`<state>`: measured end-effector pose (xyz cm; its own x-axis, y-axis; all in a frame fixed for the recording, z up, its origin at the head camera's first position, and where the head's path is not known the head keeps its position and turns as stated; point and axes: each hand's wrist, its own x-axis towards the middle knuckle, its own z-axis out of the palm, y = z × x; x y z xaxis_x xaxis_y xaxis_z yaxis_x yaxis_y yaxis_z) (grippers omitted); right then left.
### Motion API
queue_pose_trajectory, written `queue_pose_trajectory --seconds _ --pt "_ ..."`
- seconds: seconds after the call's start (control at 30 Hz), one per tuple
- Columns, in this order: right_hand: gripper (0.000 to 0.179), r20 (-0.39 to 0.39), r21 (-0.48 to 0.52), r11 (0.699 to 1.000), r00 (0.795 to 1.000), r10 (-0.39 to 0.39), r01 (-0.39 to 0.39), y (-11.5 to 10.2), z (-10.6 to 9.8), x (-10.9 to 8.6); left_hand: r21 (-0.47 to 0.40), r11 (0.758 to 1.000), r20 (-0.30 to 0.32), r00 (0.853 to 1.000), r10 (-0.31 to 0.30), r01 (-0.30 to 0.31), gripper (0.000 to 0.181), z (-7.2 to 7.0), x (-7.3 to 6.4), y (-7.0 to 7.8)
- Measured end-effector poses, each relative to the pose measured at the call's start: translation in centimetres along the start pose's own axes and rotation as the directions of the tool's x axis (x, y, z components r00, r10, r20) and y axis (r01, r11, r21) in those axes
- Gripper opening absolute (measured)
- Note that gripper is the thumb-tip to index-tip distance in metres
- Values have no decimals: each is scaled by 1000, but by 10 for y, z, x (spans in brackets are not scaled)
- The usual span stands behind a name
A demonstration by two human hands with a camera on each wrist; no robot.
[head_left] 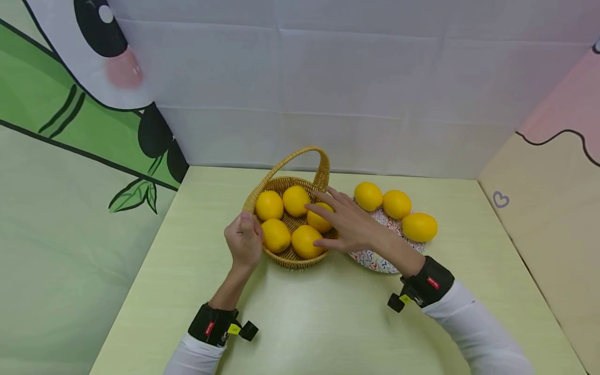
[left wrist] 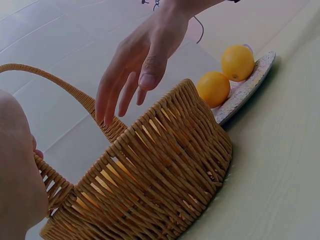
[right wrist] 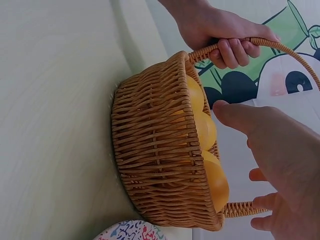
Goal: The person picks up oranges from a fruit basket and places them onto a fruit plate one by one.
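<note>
A woven wicker basket (head_left: 292, 263) stands on the table with several yellow lemons (head_left: 275, 235) inside. My left hand (head_left: 245, 240) grips the basket's arched handle (right wrist: 285, 46) low on its left side, fingers curled round it. Over the basket's right rim hovers my right hand (head_left: 349, 221), its fingers spread and nothing held; in the left wrist view it hangs above the rim, apart from it. One lemon (head_left: 320, 216) in the basket is partly covered by that hand in the head view. To the right, a speckled plate (head_left: 375, 260) carries three lemons (head_left: 397, 204) along its far side.
The pale table (head_left: 290, 323) stretches toward me in front of the basket. A light cloth backdrop (head_left: 347, 78) rises behind the table's far edge, with printed cartoon side panels (head_left: 56, 219) at left and right. The plate sits close beside the basket.
</note>
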<state>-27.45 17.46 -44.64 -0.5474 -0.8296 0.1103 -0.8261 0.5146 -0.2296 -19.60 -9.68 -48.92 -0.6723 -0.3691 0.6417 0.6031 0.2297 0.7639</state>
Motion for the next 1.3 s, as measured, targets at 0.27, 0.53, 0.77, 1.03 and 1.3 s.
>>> queue_pose_trajectory --seconds 0.27,0.53,0.77,1.03,1.3 --pt "87 53 35 999 998 -26 24 3 -3 11 9 1000 1 1000 -24 24 68 -1 1 2" --pt "73 127 48 998 991 -43 37 -2 -3 17 -16 1000 16 1000 -17 17 66 -9 0 5" --pt "65 148 17 1000 989 -11 9 -11 -1 18 -33 999 33 999 -16 17 67 -17 -1 9" --pt "59 117 -24 1000 993 -16 19 -24 6 19 -53 998 49 999 -20 22 68 -28 -1 15" --pt "60 108 -44 999 994 13 -9 -40 12 19 -88 996 72 997 -18 24 67 -39 -3 19"
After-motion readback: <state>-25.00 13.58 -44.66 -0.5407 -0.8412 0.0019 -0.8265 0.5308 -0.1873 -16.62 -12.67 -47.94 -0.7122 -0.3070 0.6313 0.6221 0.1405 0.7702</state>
